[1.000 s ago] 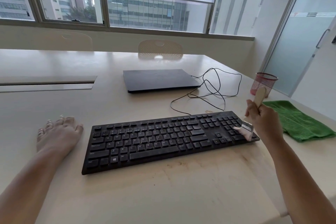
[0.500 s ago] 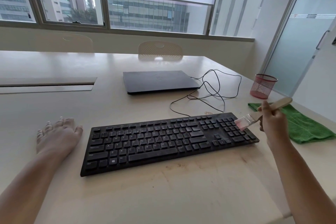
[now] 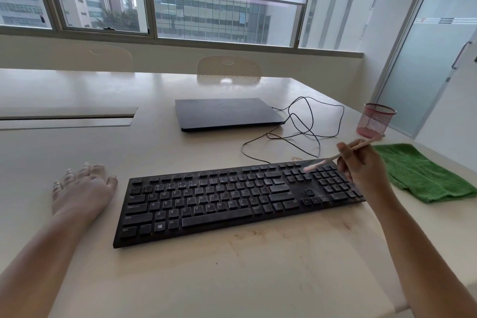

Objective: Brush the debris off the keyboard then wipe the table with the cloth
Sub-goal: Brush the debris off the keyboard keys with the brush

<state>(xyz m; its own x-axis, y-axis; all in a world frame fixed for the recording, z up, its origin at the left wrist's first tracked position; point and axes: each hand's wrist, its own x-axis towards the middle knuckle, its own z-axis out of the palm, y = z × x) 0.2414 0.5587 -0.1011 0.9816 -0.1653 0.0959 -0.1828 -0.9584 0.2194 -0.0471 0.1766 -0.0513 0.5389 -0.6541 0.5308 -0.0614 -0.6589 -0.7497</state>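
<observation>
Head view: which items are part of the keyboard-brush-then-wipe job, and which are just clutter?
Job items:
- keyboard, black, dusty
- brush, gripped by the right hand, bristles at the keys' far right
- green cloth, lying to the right of the keyboard
- table, stained near the front edge

Lying about:
- closed laptop
- black cable
- red mesh cup
- left hand, resting flat on the table

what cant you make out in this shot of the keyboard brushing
All from the head view:
- Brush: bristles motion-blurred; contact with the keyboard cannot be told.
- Right hand: it covers the middle of the handle and some numpad keys.
- Debris: too small to pick out among the keys.
- Cable: its end hidden behind the laptop.
- Cloth: right end cut off by the frame edge.
- Left hand: fingertips blurred.
</observation>
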